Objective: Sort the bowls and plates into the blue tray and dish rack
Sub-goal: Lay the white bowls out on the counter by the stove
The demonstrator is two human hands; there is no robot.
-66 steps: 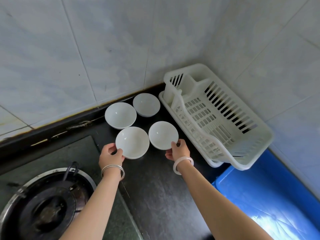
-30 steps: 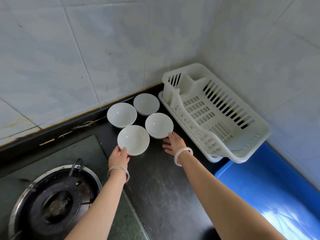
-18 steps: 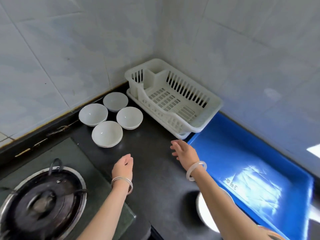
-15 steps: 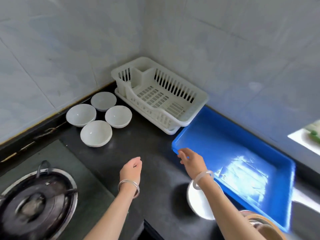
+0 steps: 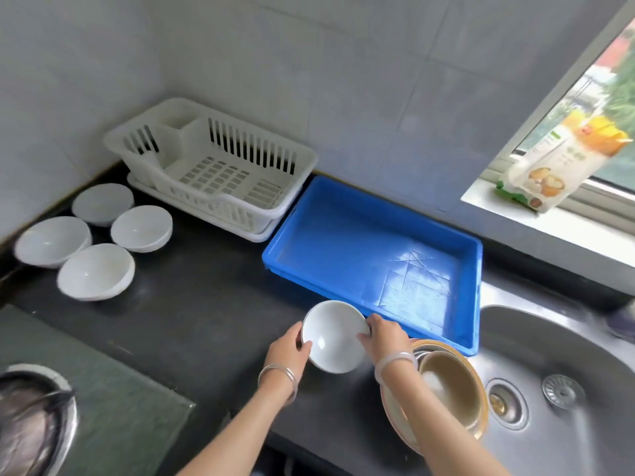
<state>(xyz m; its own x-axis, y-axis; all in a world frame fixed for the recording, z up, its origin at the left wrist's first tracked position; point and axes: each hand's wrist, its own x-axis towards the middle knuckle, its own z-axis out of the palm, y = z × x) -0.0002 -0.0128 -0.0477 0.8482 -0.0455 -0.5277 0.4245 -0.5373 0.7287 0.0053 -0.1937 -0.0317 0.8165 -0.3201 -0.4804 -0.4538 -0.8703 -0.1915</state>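
Holding a glossy round white bowl [image 5: 335, 336] just before the smooth plastic blue tray [image 5: 343, 242], mouth tilted upward, left hand [image 5: 288, 350] and right hand [image 5: 385, 338], each grip pinching an opposite rim

A home kitchen: tiled walls [image 5: 309, 63], a dark tabletop [image 5: 206, 304], steel sink [image 5: 549, 355] at right, gas burner [image 5: 31, 424] near left.

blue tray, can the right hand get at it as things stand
Probably yes: the blue tray lies right beside the right hand, top open, nothing between them, though that hand holds the bowl.
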